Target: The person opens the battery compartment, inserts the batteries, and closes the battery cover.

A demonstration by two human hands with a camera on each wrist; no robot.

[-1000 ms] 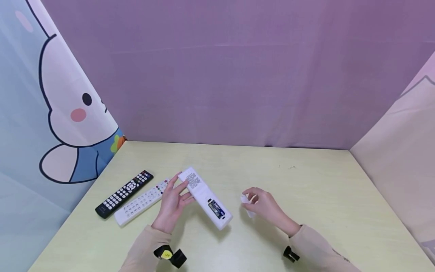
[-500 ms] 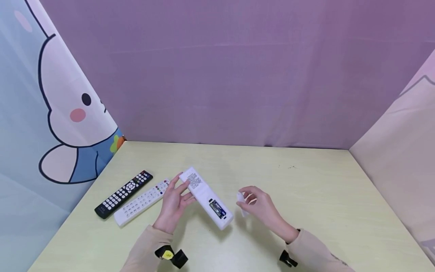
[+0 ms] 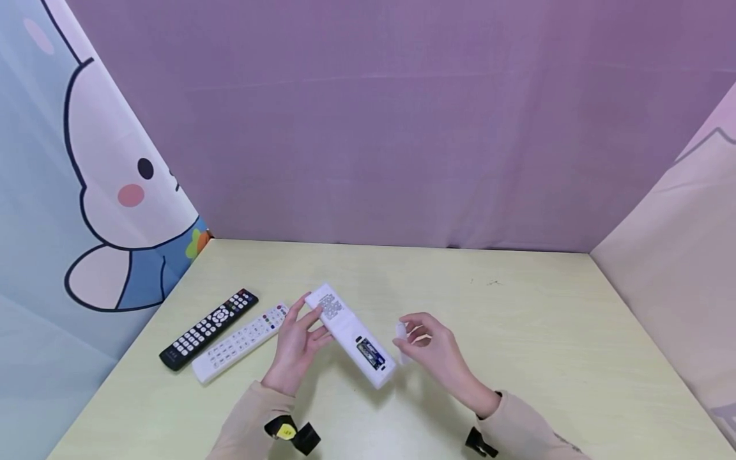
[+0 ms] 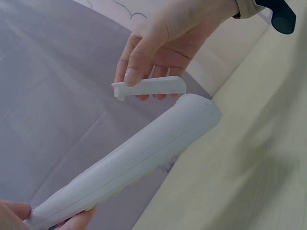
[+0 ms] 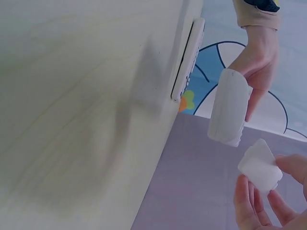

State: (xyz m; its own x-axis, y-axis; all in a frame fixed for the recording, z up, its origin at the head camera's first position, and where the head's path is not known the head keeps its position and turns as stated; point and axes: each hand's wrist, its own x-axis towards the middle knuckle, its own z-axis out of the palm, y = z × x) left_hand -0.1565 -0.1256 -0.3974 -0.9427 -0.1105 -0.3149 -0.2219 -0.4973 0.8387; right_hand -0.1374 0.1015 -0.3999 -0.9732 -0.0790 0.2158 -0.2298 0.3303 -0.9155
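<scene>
My left hand (image 3: 296, 351) grips the upper end of a white remote control (image 3: 349, 332), held back side up above the table. Its battery compartment (image 3: 370, 353) is uncovered, and dark batteries show inside. Between thumb and fingers, my right hand (image 3: 432, 348) pinches a small white battery cover (image 3: 401, 332), just right of the remote's lower end. In the left wrist view the cover (image 4: 153, 86) hangs over that end of the remote (image 4: 129, 158), with a small gap between them. From the right wrist, the cover (image 5: 261, 166) appears close up, apart from the remote (image 5: 229, 108).
A black remote (image 3: 209, 329) and a second white remote (image 3: 241, 343) lie side by side on the pale table (image 3: 546, 332), left of my left hand. A purple cloth (image 3: 374, 128) hangs behind the table, with printed cloth (image 3: 132, 191) on the left.
My right hand has moved left with the battery cover, closer to the remote's lower end. My left hand and the remote have shifted only slightly to the right.
</scene>
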